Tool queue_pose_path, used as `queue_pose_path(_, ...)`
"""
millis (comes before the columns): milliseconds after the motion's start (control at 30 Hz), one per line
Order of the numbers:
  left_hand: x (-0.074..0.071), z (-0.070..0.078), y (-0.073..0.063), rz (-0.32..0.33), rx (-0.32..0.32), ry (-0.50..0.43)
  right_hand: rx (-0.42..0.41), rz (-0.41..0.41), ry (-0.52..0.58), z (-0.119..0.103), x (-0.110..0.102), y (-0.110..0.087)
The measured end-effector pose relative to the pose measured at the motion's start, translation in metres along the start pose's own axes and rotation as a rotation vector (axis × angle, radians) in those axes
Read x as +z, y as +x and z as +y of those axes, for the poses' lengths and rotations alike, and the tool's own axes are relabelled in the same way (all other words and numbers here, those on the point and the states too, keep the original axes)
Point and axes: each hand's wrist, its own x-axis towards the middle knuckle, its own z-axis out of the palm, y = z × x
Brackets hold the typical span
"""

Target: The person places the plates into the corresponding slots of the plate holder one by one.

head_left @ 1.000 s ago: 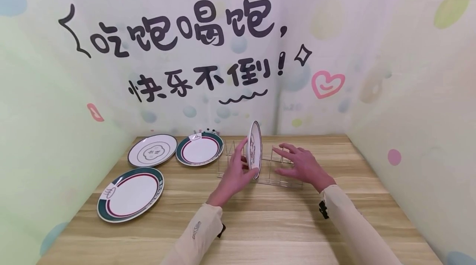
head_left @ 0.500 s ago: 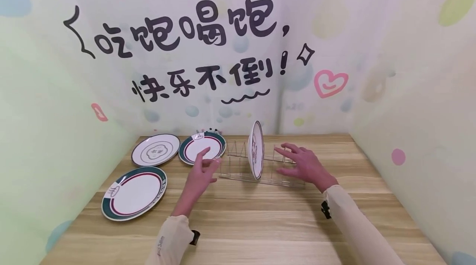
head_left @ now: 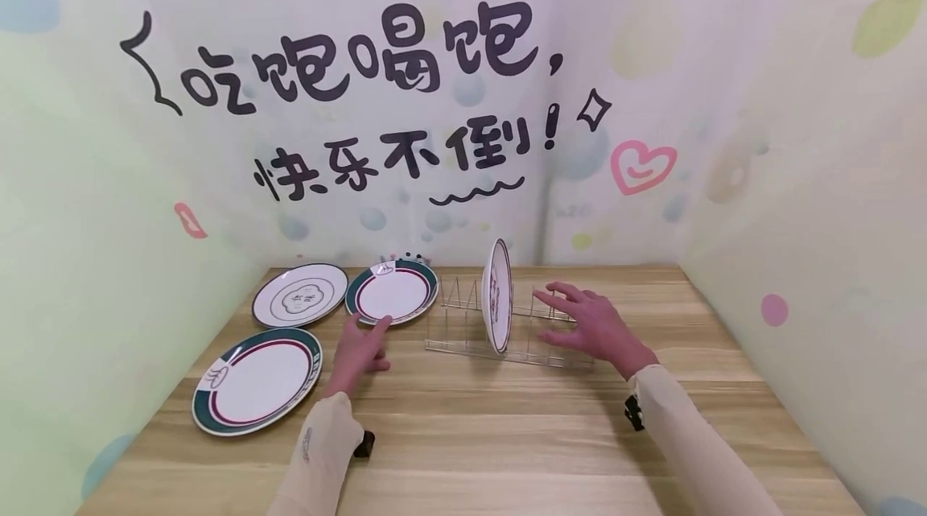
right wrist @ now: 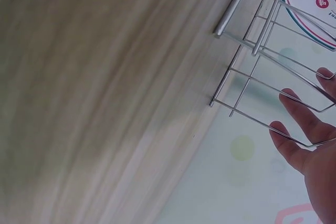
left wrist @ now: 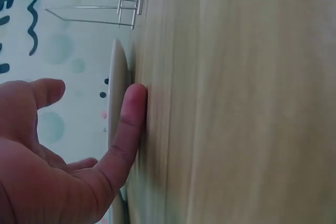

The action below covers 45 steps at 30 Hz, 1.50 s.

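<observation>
Just in front of the small green-rimmed plate [head_left: 393, 295], my left hand [head_left: 360, 345] has its fingers apart and extended, fingertips right at the near rim. In the left wrist view one finger [left wrist: 128, 124] reaches low along the plate's edge [left wrist: 117, 72], close over the tabletop. A wire dish rack [head_left: 463, 348] holds one white patterned plate [head_left: 498, 299] on edge, upright. My right hand [head_left: 597, 323] holds the rack's right end, thumb in front and fingers behind the wire loops. In the right wrist view its fingertips [right wrist: 286, 135] overlap the thin wires.
A larger green-rimmed plate [head_left: 257, 383] lies flat at the front left, and a white plate with a grey motif [head_left: 300, 296] behind it. The wooden table [head_left: 507, 452] meets printed wall cloths at the back and sides.
My left hand has let go of the upright plate in the rack and moved left to the small green-rimmed plate. The right hand has stayed at the rack.
</observation>
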Motion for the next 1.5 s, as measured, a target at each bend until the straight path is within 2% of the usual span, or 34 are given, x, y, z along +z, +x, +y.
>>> queue_pose_path(100, 0.000, -0.004, 0.013, 0.015, -0.028, -0.071, 0.004, 0.005, -0.001, -0.001, -0.001, 0.000)
queue_pose_path(233, 0.000, -0.007, 0.023, 0.045, -0.044, -0.110, 0.001, 0.001, -0.009, -0.002, 0.000, 0.000)
queue_pose_path(467, -0.002, -0.010, 0.027, 0.107, -0.033, -0.058, 0.002, 0.003, 0.009, -0.003, 0.003, -0.001)
queue_pose_path(567, -0.002, -0.011, 0.027, 0.117, -0.033, -0.060, 0.005, 0.001, 0.007, -0.003, 0.004, -0.002)
queue_pose_path(600, -0.002, -0.012, 0.028, 0.116, -0.030, -0.097, 0.004, 0.001, 0.004, -0.003, 0.004, -0.002)
queue_pose_path(667, -0.002, -0.012, 0.029, 0.103, -0.011, -0.206, 0.004, 0.003, -0.001, -0.003, 0.005, -0.002)
queue_pose_path(800, -0.002, -0.007, 0.033, 0.048, 0.013, -0.531, -0.001, 0.010, -0.001, -0.003, 0.004, -0.001)
queue_pose_path(867, -0.002, -0.004, 0.035, 0.024, -0.017, -0.645, -0.001, 0.011, 0.000, -0.003, 0.003, -0.001)
queue_pose_path(933, -0.005, -0.001, 0.037, 0.004, -0.062, -0.711, 0.001, 0.011, 0.001, -0.003, 0.003, -0.001)
queue_pose_path(1067, -0.009, 0.001, 0.037, -0.046, -0.115, -0.766, 0.007, 0.005, 0.000, -0.002, 0.003, -0.001)
queue_pose_path(1267, -0.010, 0.002, 0.036, -0.117, -0.097, -0.783, -0.009, 0.020, -0.003, -0.001, 0.003, 0.000)
queue_pose_path(1500, -0.013, 0.008, 0.036, -0.149, -0.103, -0.793, -0.005, 0.019, -0.003, 0.001, 0.003, 0.000)
